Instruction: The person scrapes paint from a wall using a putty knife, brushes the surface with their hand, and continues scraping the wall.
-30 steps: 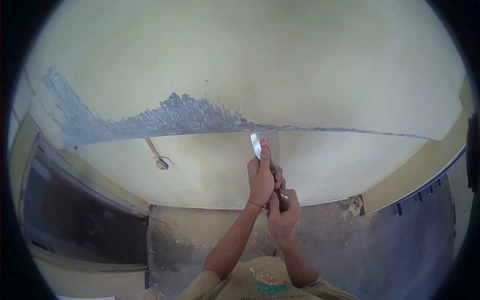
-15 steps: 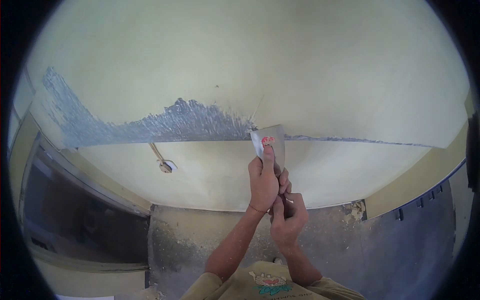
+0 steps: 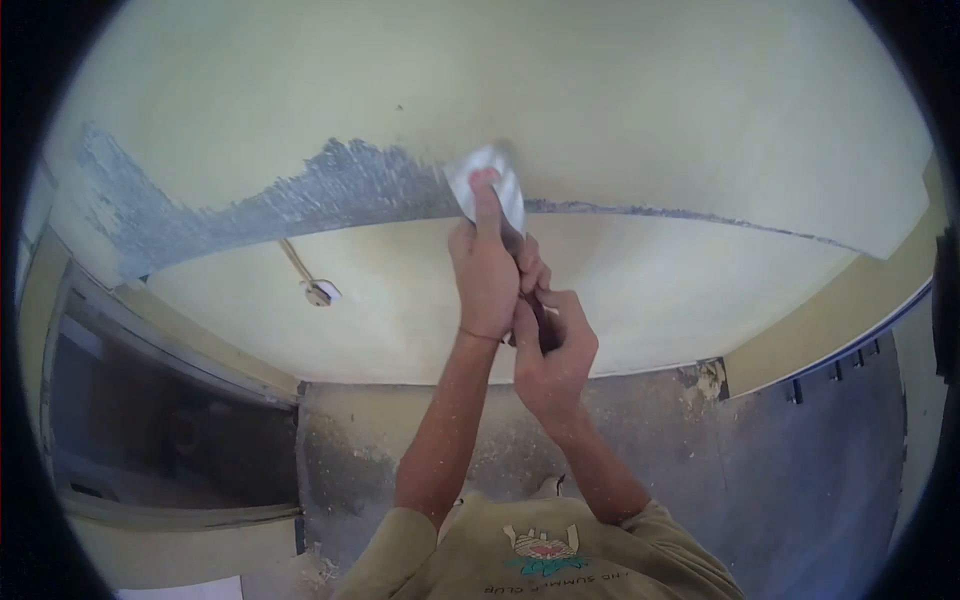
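A wide metal scraper [image 3: 508,198] is pressed against the pale painted surface [image 3: 640,110], its blade smeared by motion. My left hand [image 3: 485,285] is closed round the scraper near the blade, the thumb laid flat along the metal. Lower down, my right hand [image 3: 557,360] wraps the handle end, which the fingers mostly hide. To the left of the blade spreads a rough grey scraped patch [image 3: 345,185]. A thin grey strip [image 3: 680,213] runs along the surface's lower edge to the right.
Below the edge is a cream wall [image 3: 390,290] with a small fitting and cable [image 3: 320,291]. A dark framed opening [image 3: 170,420] lies at left. Pale flakes litter the grey floor [image 3: 640,430]. A blue-edged panel with dark hooks [image 3: 838,370] is at right.
Both hands and the scraper have moved up and slightly left, the blade passing from the edge onto the painted surface. The camera view has shifted a little too.
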The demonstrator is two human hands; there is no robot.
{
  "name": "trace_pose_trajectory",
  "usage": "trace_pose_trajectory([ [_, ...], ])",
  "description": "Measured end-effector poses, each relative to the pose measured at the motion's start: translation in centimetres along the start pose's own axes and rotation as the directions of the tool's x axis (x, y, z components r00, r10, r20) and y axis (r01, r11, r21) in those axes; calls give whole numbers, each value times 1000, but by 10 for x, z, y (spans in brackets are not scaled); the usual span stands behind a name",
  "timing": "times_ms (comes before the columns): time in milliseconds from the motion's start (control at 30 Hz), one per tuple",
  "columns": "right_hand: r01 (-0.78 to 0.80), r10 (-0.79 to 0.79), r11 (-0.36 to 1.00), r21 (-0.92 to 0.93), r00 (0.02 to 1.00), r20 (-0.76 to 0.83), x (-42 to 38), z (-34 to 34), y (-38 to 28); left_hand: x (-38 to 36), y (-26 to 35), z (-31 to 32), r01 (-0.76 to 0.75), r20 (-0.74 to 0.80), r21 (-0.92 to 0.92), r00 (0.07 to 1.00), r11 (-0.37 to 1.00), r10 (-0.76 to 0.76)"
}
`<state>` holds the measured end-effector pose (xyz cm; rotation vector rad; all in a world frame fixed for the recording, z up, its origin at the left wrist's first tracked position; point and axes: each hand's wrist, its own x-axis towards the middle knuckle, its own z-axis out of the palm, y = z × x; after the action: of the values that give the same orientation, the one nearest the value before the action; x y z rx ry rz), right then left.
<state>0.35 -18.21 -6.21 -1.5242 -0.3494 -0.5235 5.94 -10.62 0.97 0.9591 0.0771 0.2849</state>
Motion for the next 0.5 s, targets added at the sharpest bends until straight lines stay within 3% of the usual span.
trace_pose_trajectory([
  [67, -7, 6, 998, 68, 1000, 12, -7, -1, 1, -15, -6, -3, 5, 43, 184, 999, 983, -13],
  [100, -147, 150, 972, 183, 989, -4, -24, -5, 9, -22, -16, -9, 91, 37, 174, 994, 980, -99],
  [133, -284, 296, 913, 294, 955, 2, -33, -7, 13, -27, -29, -18, 59, 46, 146, 997, 987, -67],
  [167, -264, 279, 917, 299, 960, -8, -35, -9, 11, -30, -40, -25, 42, 51, 118, 998, 992, -48],
  [233, -477, 450, 823, 309, 879, 159, -39, -12, 4, -28, -42, -34, 19, 34, 124, 999, 992, -24],
  [333, -490, 420, 818, 300, 867, 268, -35, -7, 1, -25, -33, -47, 3, 37, 132, 999, 991, -8],
  [500, -516, 437, 785, 343, 853, 286, -28, 4, 7, -15, -28, -48, -74, 21, 213, 997, 974, 71],
])
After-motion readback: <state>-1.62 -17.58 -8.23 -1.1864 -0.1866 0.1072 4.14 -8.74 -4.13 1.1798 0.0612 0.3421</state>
